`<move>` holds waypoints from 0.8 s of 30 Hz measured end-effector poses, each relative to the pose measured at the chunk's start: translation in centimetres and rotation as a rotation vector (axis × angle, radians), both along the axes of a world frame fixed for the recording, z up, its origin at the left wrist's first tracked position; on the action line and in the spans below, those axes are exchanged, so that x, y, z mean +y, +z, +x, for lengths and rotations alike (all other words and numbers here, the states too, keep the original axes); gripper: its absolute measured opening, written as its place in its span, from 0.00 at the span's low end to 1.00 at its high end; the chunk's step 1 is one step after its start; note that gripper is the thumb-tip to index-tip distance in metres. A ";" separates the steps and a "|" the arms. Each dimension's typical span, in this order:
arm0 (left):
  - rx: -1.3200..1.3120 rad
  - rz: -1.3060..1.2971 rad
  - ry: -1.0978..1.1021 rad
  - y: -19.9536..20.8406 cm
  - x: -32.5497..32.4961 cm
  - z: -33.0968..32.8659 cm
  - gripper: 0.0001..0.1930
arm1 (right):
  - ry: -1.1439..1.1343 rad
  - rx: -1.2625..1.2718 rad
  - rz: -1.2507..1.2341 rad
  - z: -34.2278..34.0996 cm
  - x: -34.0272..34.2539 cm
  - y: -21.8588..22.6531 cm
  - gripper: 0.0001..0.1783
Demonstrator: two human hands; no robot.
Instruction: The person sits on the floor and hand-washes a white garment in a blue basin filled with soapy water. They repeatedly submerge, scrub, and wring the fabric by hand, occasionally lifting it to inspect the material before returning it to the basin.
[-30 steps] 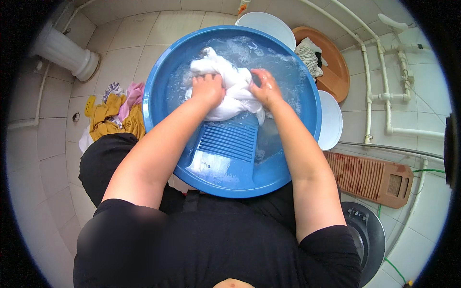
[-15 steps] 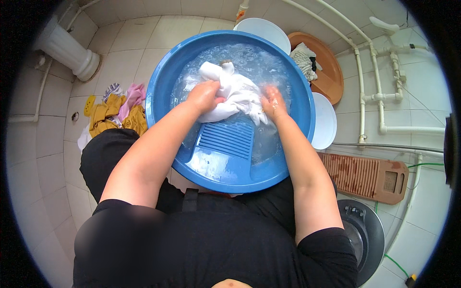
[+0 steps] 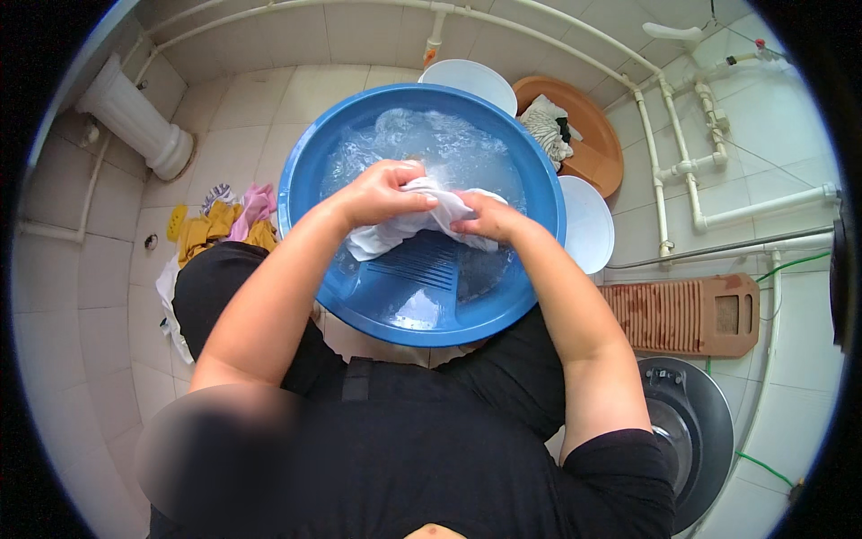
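Observation:
A large blue basin point(image 3: 303, 269) of sudsy water stands in front of me, with a ribbed washboard point(image 3: 409, 269) moulded into its near side. Wet white cloth point(image 3: 386, 235), probably a garment, is bunched over the top of the ribs. My left hand point(image 3: 386, 193) grips a fold of it, fingers curled and thumb pressed on top. From the other side my right hand point(image 3: 485, 220) pinches the same cloth, close to the left. Its lower part hangs towards the water; the undersides of the fingers are hidden.
Yellow and pink clothes point(image 3: 211, 229) lie on the floor at left. Behind and right of the basin are white round lids or basins point(image 3: 588, 225) and a brown basin point(image 3: 588, 153) holding striped cloth. A brown washboard point(image 3: 682, 314) and a dark basin point(image 3: 709, 440) sit at right, near wall pipes point(image 3: 660, 189).
Both hands have come closer together, and the right hand, formerly beside the cloth, now holds it. The cloth has been gathered nearer to me over the ribs. The view has shifted slightly.

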State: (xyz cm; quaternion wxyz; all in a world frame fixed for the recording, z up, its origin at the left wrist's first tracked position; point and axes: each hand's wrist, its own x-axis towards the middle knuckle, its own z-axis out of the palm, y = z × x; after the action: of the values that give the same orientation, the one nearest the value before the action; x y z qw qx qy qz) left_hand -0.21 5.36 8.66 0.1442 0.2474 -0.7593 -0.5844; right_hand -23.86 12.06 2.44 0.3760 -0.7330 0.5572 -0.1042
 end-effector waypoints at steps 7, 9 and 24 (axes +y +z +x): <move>0.827 1.362 0.510 -4.5 2.2 -0.2 0.25 | -0.496 -0.920 0.009 4.5 0.1 2.1 0.18; 0.712 1.413 0.803 -6.2 2.0 -1.3 0.24 | -0.451 -0.807 -0.328 9.0 1.0 3.9 0.15; 0.496 0.922 0.877 -5.9 5.3 -3.7 0.13 | -0.479 -0.309 -0.880 12.0 1.0 1.4 0.16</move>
State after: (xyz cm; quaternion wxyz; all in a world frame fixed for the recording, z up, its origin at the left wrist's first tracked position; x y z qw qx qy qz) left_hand -3.92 10.64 2.75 0.4171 0.4271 -0.2068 -0.7751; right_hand -11.91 13.09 3.82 0.0758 -0.6497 0.5508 -0.5185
